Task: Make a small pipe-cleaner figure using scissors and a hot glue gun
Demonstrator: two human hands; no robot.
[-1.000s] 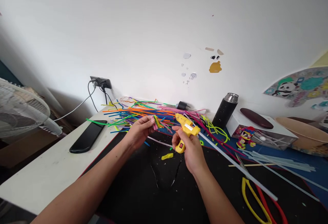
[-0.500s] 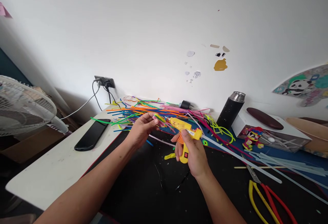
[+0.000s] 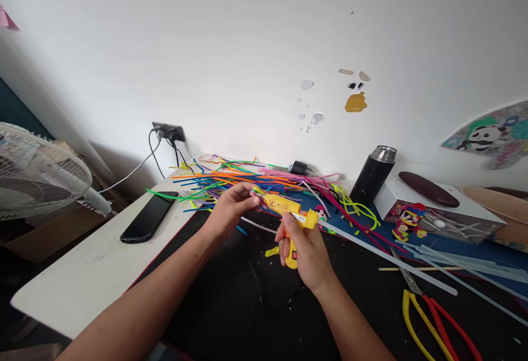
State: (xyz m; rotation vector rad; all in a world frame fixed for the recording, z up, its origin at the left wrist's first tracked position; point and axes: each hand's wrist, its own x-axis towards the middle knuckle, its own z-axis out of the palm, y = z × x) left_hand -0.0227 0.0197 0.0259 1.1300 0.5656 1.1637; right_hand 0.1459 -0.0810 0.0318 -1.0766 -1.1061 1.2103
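One join seemingly in progress, any glue too small to see
Left hand (image 3: 231, 211) pinches a small multicoloured fuzzy piece (image 3: 258, 191) at the nozzle of the yellow plastic glue gun (image 3: 282, 204) gripped by the right hand (image 3: 309, 253); beside the gun's handle, a bumpy yellow strip (image 3: 271, 252) lies unattached

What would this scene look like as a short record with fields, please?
Left hand: holds small multicoloured piece
Right hand: grips yellow glue gun
Gun tip: at the piece, contact unclear
Gun rear: long translucent stick
Behind hands: coloured fuzzy stems
Right side: scissors, black flask, small figure
Left side: black device
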